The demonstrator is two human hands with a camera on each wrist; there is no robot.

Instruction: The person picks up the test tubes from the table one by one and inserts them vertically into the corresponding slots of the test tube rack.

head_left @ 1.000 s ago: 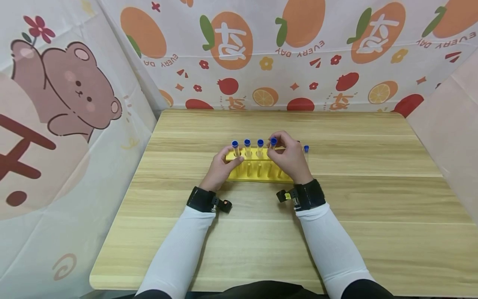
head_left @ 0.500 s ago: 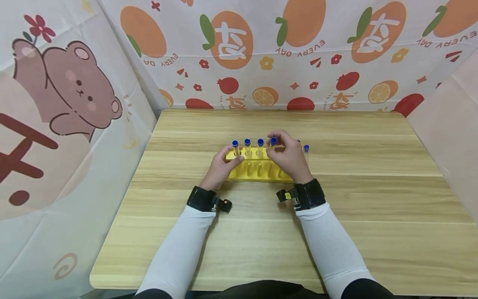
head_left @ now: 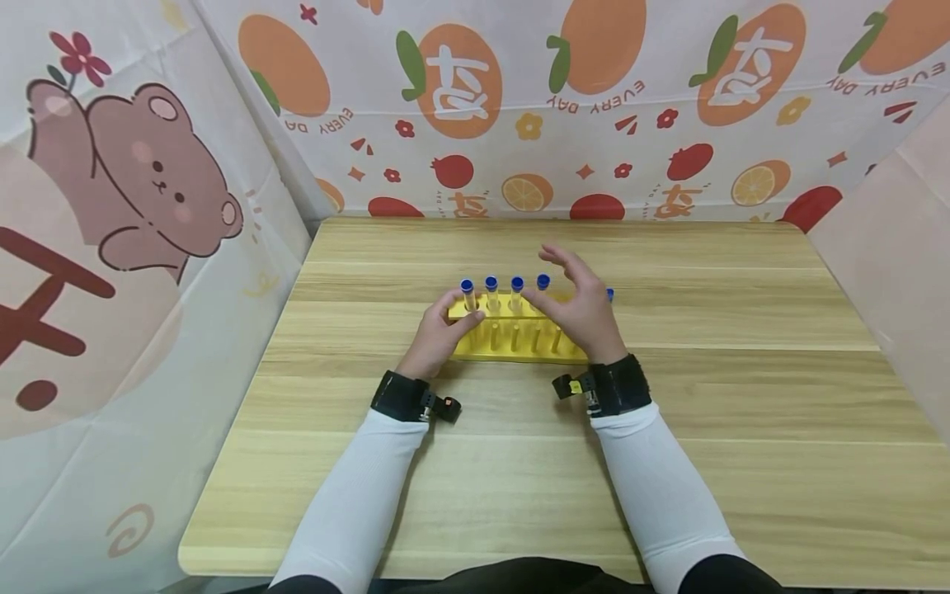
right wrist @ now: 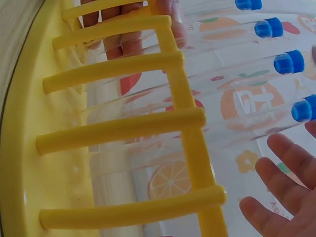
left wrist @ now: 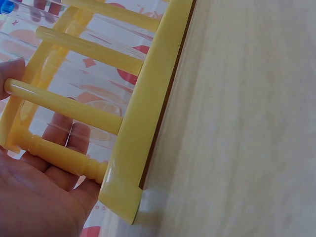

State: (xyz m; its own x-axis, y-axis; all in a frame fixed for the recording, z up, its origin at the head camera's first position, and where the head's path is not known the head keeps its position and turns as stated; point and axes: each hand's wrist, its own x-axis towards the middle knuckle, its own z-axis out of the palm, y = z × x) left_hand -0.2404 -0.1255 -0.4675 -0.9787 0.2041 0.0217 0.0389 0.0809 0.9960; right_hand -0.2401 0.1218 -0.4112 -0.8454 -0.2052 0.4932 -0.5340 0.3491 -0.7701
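A yellow test tube rack (head_left: pixel 519 356) stands on the table, and my left hand (head_left: pixel 433 334) grips its left end. In the left wrist view the fingers of my left hand (left wrist: pixel 44 197) curl around the rack's end post (left wrist: pixel 66 157). Several clear test tubes with blue caps stand upright in the rack, among them the leftmost tube (head_left: pixel 467 289). My right hand (head_left: pixel 586 309) is beside the fourth tube (head_left: pixel 543 282), thumb and fingers spread apart, holding nothing. The right wrist view shows that tube's cap (right wrist: pixel 304 108) just above the spread fingers of my right hand (right wrist: pixel 291 202).
Another blue cap (head_left: pixel 610 294) shows just beyond my right hand, its tube mostly hidden. The wooden table (head_left: pixel 742 355) extends to both sides. A fruit-print cloth (head_left: pixel 564 148) hangs behind it, and a bear-print cloth (head_left: pixel 163 181) at left.
My right hand has let go of the fourth test tube, its fingers opening and lifting slightly away to the right. The tube stays in the rack. My left hand has not moved.
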